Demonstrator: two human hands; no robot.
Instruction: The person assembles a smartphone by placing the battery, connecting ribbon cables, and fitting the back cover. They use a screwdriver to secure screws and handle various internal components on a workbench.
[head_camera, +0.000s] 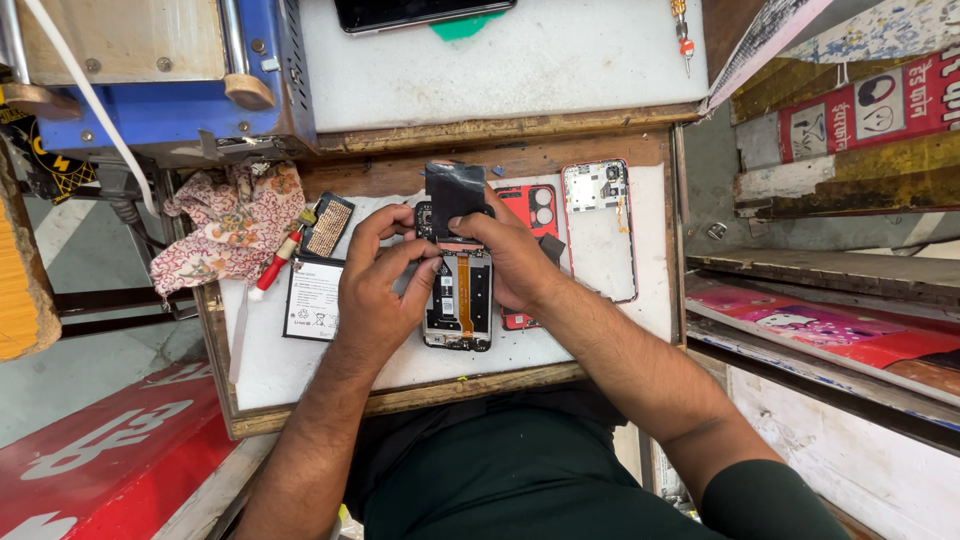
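An opened smartphone (458, 305) lies on a white work mat (330, 370), its orange flex cable running down the middle. My left hand (375, 275) holds its left side near the top. My right hand (510, 255) grips the top right, and a black sheet (455, 190) is lifted up from the phone's upper end between my fingers. A red back cover (535, 215) with camera rings lies partly under my right hand.
A phone battery (312, 298), a small brush (327, 228) and a red-handled screwdriver (275, 268) lie at left beside a floral cloth (225, 230). A white phone frame (600, 230) lies at right. A blue machine (160, 90) stands at back left.
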